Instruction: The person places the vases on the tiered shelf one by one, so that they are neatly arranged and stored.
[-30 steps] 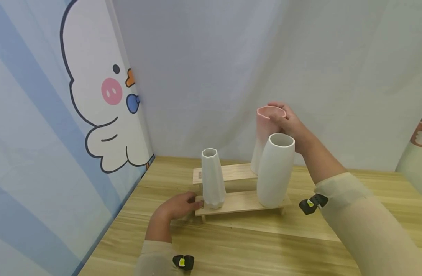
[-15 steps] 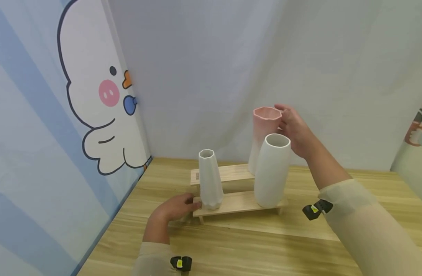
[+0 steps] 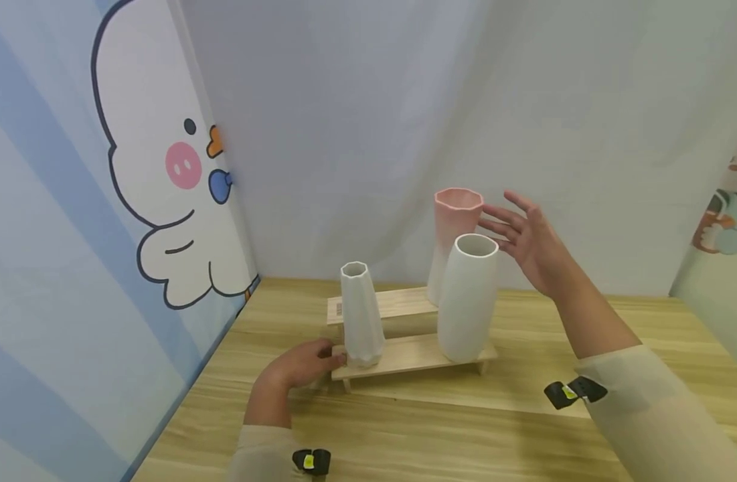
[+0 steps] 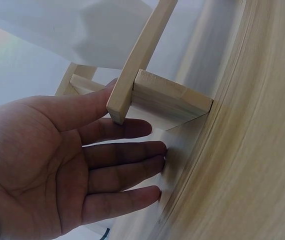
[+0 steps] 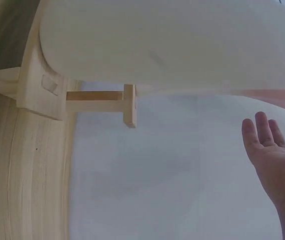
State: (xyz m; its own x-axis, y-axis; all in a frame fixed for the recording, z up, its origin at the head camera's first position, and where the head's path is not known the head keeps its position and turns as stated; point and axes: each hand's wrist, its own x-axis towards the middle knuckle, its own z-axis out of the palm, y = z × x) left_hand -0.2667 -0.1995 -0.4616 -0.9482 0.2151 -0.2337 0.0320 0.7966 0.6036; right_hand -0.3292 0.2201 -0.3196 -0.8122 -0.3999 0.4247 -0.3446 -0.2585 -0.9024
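A two-step wooden stand (image 3: 412, 353) bears three vases. At the left of its lower step is a slim faceted white vase (image 3: 361, 318), and at the right a rounded white vase (image 3: 468, 301). Behind, on the upper step, rises a tall vase (image 3: 454, 224), pink above and white below, partly hidden. My left hand (image 3: 304, 363) pinches the left end of the lower step, thumb above and forefinger beneath; in the left wrist view its other fingers (image 4: 125, 177) stay extended. Spread out to the right of the pink vase, my right hand (image 5: 277, 165) holds nothing; a gap shows in the right wrist view.
The stand is on a wood-grain table (image 3: 440, 435). A pale curtain (image 3: 356, 147) hangs close behind it, and a cartoon-printed blue and white cloth (image 3: 55, 268) lines the left side. Table surface extends in front of the stand and to its right.
My right hand has let go of the pink vase's rim and drawn away to the right, fingers spreading. The left hand keeps its place at the stand. The view has shifted slightly.
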